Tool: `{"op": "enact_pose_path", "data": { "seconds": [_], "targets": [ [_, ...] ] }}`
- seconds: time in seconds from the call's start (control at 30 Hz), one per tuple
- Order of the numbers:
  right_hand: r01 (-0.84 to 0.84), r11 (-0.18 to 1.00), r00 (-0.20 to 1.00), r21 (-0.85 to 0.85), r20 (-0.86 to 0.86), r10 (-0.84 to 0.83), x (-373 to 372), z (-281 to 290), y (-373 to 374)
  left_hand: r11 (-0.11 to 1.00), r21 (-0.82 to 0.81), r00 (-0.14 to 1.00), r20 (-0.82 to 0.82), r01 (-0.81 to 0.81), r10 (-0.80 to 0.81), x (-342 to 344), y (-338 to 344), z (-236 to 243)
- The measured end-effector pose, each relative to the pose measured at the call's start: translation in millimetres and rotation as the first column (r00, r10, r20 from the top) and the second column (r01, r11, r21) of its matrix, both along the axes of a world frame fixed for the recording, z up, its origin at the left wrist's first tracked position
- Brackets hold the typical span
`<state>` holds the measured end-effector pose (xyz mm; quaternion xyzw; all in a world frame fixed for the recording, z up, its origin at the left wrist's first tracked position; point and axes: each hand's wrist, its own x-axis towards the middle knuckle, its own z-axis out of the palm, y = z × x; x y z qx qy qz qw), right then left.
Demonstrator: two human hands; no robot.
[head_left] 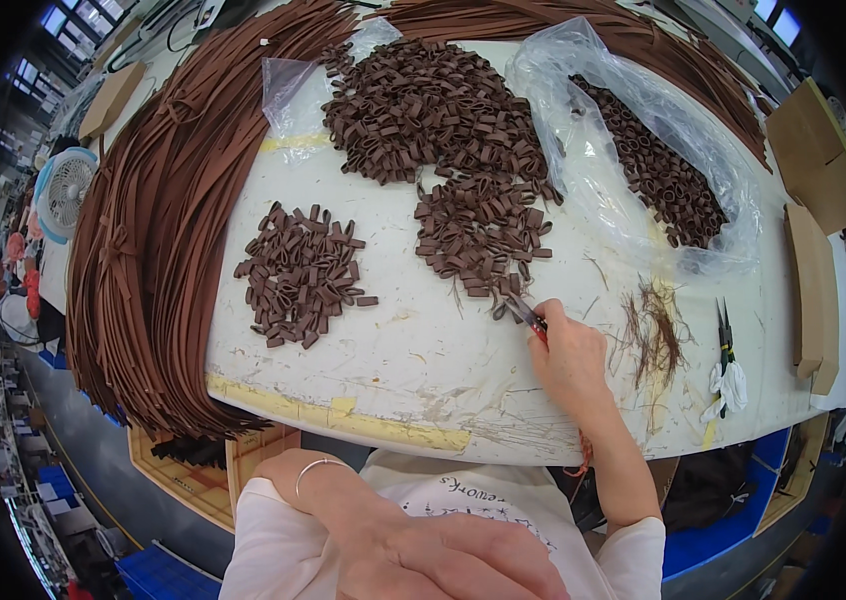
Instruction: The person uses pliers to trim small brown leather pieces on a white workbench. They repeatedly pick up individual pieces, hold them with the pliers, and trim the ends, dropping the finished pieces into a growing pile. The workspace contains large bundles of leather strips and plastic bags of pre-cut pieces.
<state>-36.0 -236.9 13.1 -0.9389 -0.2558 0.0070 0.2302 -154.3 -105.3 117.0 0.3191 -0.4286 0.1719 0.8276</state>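
My right hand (571, 358) is closed on a small pair of thread snips (526, 315) with red and black handles. The metal tips touch a brown fabric loop (500, 311) at the near edge of a small heap of brown loops (478, 235). Raised close to the camera, my left hand (443, 560) shows its back, fingers stretched to the right and apparently holding nothing. Its fingertips are partly cut off by the lower edge. Another small heap of loops (301, 275) lies on the left of the white table (393, 375).
A large loop pile (428, 110) lies at the back, beside a clear plastic bag (733, 190) of loops. Long brown strips (158, 220) cover the left side. Cut threads (655, 325) and dark-bladed scissors with white-wrapped handles (726, 355) lie right. Cardboard boxes (811, 295) stand at the right edge.
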Motion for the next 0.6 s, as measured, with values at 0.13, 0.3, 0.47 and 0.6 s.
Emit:
{"op": "enact_pose_path", "data": {
  "seconds": [0.13, 0.3, 0.47, 0.6],
  "targets": [
    [0.294, 0.779, 0.825, 0.554, -0.559, 0.086, -5, 9, -2, 0.965, 0.233, 0.992, -0.039, 0.123, -0.117, 7, 20, 11],
    [0.802, 0.286, 0.387, 0.525, -0.82, 0.421, -26, 30, 7, 0.8, 0.585, 0.568, -0.707, 0.135, 0.421, 38, 46, -66],
    [0.894, 0.218, 0.265, 0.392, -0.854, 0.447, -42, 17, 17, 0.567, 0.824, 0.641, -0.435, -0.002, 0.633, 49, 29, -95],
    [0.884, 0.265, 0.262, 0.386, -0.877, 0.404, -40, 17, 20, 0.222, 0.931, 0.71, 0.054, -0.291, 0.702, 49, 32, -102]
  ]
}}
